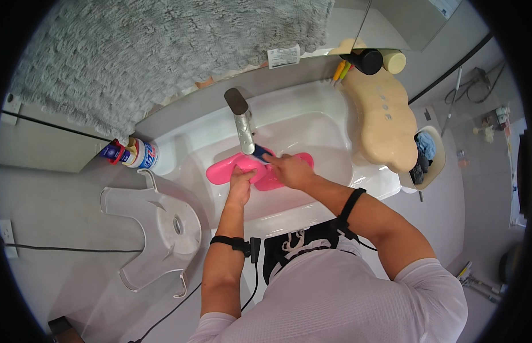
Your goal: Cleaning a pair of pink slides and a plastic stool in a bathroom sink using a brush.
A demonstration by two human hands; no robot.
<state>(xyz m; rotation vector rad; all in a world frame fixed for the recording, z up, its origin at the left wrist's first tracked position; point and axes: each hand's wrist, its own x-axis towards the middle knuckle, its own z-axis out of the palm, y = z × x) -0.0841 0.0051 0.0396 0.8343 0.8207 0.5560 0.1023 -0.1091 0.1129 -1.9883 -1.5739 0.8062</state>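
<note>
A pink slipper (223, 170) is gripped in my left hand (241, 182), which is over the white washbasin (197, 188) with the thumb on the slipper. My right hand (291, 171) is closed around a dark blue brush or handle (261, 153) whose end lies just below the faucet's spout. A second pink slipper (270, 184) lies in the basin beneath my right hand, partly hidden by it. The metal faucet (244, 133) reaches over the slippers from the basin's back edge. The blue tool's working side is hidden.
A beige cushion-like mat (383, 120) rests on the basin's right side, near orange and green handles (339, 70) and a black bottle (366, 62). At the left stand a labelled tub (146, 154) and a white plastic stool (163, 231). Beyond the mat, a bin (437, 163) holds cloths.
</note>
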